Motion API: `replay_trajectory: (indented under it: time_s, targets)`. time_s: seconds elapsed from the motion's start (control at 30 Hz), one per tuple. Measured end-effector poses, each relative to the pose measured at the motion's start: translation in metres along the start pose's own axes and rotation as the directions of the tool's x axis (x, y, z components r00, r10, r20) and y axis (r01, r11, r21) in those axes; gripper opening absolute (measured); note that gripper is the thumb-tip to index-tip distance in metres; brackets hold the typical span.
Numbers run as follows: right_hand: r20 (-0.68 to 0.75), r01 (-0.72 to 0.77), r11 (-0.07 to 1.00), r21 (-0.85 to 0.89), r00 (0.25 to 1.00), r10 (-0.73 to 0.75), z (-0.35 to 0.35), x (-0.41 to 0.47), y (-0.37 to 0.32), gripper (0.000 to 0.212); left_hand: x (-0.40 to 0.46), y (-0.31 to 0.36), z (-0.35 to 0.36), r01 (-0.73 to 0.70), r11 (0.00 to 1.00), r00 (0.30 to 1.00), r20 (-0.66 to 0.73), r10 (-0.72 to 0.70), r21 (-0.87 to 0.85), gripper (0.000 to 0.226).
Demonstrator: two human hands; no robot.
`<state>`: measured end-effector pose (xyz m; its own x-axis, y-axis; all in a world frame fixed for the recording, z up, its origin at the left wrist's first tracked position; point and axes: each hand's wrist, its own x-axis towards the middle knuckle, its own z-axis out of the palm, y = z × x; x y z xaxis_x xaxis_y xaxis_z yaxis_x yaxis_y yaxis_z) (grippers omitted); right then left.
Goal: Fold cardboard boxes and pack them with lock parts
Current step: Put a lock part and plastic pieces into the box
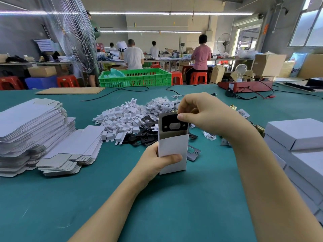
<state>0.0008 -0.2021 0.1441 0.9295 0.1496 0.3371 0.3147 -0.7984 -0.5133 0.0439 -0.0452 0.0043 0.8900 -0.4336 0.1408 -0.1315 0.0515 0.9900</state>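
The left hand (158, 160) grips a small white cardboard box (173, 151) held upright above the middle of the green tabletop (157, 206), thumb curled across the box's front face and the other fingers hidden behind it. The box's top end is open, its rear flap standing up. The right hand (201, 114) comes in from above with fingers curled, pinching the upper right corner of a black lock plate (173, 124) between thumb and fingertips; the plate stands partly inside the open mouth of the box, its lower part hidden by the front wall.

Behind the box, toward the middle of the tabletop, lies a heap of white plastic parts (120, 119) mixed with more black plates (141, 137) and small clear bags of hardware (162, 105). One grey plate (193, 152) lies flat just right of the box. Near the left edge sit two stacks of flat unfolded box blanks (31, 133). At the right edge are stacked closed white boxes (297, 137).
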Motion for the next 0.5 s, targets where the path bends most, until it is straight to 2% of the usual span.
replay_trajectory:
  time_s: [0.1, 0.5]
  targets:
    - [0.043, 0.015, 0.999, -0.048, 0.999, -0.013, 0.0071, 0.0020, -0.0016, 0.002, 0.0005, -0.0014, -0.0004, 0.001, 1.000, 1.000, -0.004, -0.001, -0.001, 0.040]
    - [0.154, -0.013, 1.000, 0.015, 0.988, 0.010, 0.0083, 0.0007, 0.0004, 0.002, 0.0004, -0.0014, -0.0003, -0.018, 1.000, 1.000, 0.022, 0.018, 0.001, 0.038]
